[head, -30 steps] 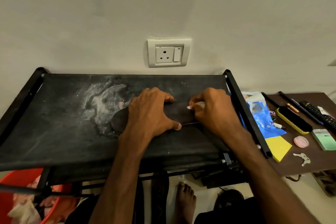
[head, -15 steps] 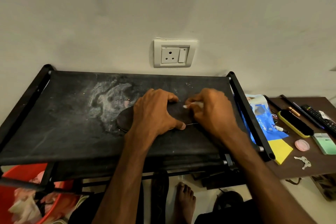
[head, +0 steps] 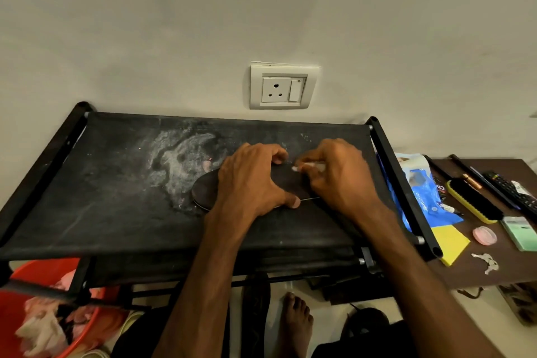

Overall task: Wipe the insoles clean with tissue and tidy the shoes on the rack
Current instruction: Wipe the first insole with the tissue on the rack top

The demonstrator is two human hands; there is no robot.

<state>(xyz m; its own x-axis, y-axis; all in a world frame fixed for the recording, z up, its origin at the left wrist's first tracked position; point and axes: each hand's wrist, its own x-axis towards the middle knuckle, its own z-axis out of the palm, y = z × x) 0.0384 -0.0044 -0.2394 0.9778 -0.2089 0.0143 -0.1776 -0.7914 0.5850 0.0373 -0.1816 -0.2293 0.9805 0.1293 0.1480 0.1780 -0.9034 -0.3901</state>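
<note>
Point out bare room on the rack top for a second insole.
Widest free patch: the left half of the rack top, between its left bar and the dusty smear. A strip along the front edge is crossed by both forearms. The right half is crowded: insole, left hand, right hand pinching tissue. The side table is cluttered.

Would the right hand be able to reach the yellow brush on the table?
Probably yes. The brush lies uncovered on the table right of the rack, on that hand's side. But the right hand is busy pinching tissue.
</note>
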